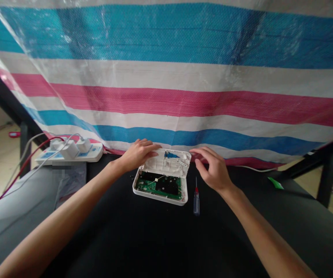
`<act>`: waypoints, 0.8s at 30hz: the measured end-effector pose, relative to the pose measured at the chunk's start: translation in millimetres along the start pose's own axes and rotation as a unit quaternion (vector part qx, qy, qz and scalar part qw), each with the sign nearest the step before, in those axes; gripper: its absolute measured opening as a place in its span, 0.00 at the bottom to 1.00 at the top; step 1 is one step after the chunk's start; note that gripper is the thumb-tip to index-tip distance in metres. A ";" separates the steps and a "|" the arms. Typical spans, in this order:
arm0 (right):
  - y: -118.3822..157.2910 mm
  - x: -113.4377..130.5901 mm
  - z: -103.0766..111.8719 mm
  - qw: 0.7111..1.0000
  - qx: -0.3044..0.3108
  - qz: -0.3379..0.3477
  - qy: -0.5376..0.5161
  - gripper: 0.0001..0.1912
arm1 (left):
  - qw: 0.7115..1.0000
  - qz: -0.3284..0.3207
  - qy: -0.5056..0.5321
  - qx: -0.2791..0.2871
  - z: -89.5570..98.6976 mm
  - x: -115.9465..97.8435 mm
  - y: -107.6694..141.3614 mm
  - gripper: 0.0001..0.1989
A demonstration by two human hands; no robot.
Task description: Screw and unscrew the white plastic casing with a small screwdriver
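A white plastic device case stands opened on the black table, its bottom half (159,199) holding a green circuit board (147,188) with black patches and thin pale wires. Its white cover (151,166), with a blue part inside, is tilted up at the back. My left hand (140,152) grips the cover's upper left edge, its fingertips partly hidden. Beside the cover's right corner is my right hand (214,170), thumb and fingers apart, with nothing visible between them. A screwdriver (196,202) with a clear dark handle and red collar lies just below the right hand.
At the left, a white power strip (93,153) carries several plugs and cables, with a dark grey pouch (72,179) in front. A green wrapper (275,183) lies far right. Behind the black table (154,243) hangs a striped plastic sheet (166,88).
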State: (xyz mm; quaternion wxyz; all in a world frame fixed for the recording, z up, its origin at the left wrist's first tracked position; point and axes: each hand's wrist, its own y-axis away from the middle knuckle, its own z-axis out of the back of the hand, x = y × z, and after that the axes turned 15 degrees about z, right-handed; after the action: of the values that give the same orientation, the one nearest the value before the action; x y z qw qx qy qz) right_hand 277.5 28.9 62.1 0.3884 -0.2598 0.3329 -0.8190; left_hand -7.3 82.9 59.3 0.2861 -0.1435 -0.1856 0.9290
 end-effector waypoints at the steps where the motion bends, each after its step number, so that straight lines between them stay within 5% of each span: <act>1: -1.9 3.4 -0.7 0.998 -0.013 0.039 0.044 0.11 | 1.000 -0.004 -0.022 -0.009 -0.6 -1.5 0.0 0.15; 4: -7.6 12.5 -9.4 0.982 -0.008 0.112 0.153 0.08 | 0.997 -0.006 -0.061 -0.037 -3.6 -7.1 1.3 0.18; 9: -16.7 15.7 -30.6 0.963 0.033 0.130 0.235 0.04 | 0.995 -0.004 -0.068 -0.072 -13.9 -11.9 5.4 0.25; 24: -16.1 0.8 -49.3 0.961 0.038 0.144 0.233 0.05 | 0.987 -0.051 -0.026 -0.153 -35.1 -25.6 11.9 0.24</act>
State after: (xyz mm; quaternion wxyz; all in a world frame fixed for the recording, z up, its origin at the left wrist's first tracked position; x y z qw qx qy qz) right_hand 235.9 52.8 42.5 0.4237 0.0033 0.4170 -0.8041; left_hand 20.5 68.1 27.2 0.3028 -0.1513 -0.3400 0.8774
